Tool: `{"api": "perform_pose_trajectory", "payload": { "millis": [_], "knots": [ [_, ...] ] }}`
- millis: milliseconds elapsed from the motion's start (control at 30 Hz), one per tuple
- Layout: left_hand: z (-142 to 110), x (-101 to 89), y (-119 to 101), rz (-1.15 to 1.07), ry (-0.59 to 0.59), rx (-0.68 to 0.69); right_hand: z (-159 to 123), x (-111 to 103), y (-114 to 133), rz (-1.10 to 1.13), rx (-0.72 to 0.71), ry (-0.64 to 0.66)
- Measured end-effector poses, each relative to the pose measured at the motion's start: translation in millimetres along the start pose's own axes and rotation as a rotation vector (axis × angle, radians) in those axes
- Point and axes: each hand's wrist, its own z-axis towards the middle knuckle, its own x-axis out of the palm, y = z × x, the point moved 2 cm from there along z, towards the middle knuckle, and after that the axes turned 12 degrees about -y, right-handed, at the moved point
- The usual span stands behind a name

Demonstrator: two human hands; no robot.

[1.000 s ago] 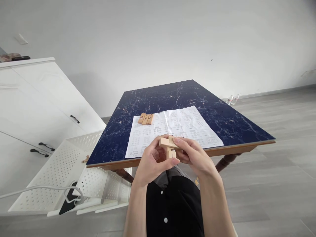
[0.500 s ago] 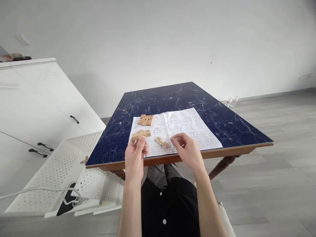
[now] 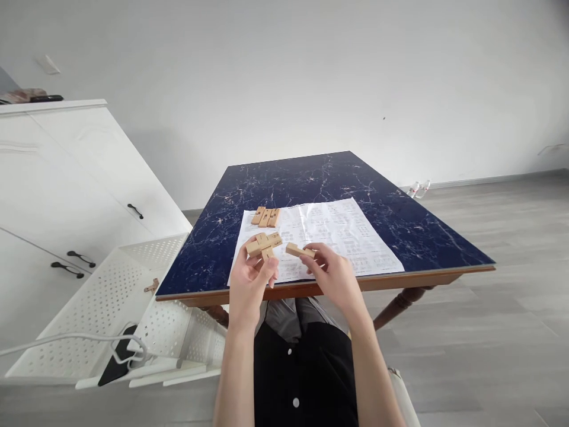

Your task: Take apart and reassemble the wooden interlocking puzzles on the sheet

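Near the table's front edge, my left hand (image 3: pixel 254 274) is closed on several wooden puzzle pieces (image 3: pixel 262 243) fitted together crosswise, with dark marks on one end. My right hand (image 3: pixel 329 265) pinches a single notched wooden puzzle piece (image 3: pixel 293 249) between thumb and fingers, a short gap to the right of the joined ones. Beneath both hands lies a white printed sheet (image 3: pixel 347 228) with rows of small diagrams. Three more wooden pieces (image 3: pixel 265 217) rest side by side on its far left corner.
The sheet lies on a dark blue marbled table (image 3: pixel 293 175). To the left stand a white cabinet (image 3: pixel 89 178) and a white perforated rack (image 3: pixel 98 314) holding a small wooden piece (image 3: pixel 152 286) and a cable (image 3: pixel 71 337). Clear bottles (image 3: pixel 418 190) stand on the floor by the wall.
My right hand has picked up the notched piece from the sheet and holds it near the joined ones. My left hand has turned its pieces, showing one pointing toward me.
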Motion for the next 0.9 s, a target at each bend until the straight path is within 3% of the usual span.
{"api": "perform_pose_trajectory", "payload": {
  "millis": [167,467,567,900],
  "knots": [
    [-5,2.6,-6,0.044,0.009,0.028,-7,-14,22,0.268,0.067,0.021],
    [-13,8.1,-9,0.071,0.084,0.098,-15,-17,42,0.464,0.222,0.046],
    [-14,10.2,-6,0.06,0.11,0.115,-16,-16,42,0.509,0.223,0.053],
    [-14,13.5,-6,-0.053,0.034,0.137,-18,-13,51,0.767,0.175,0.14]
  ]
}}
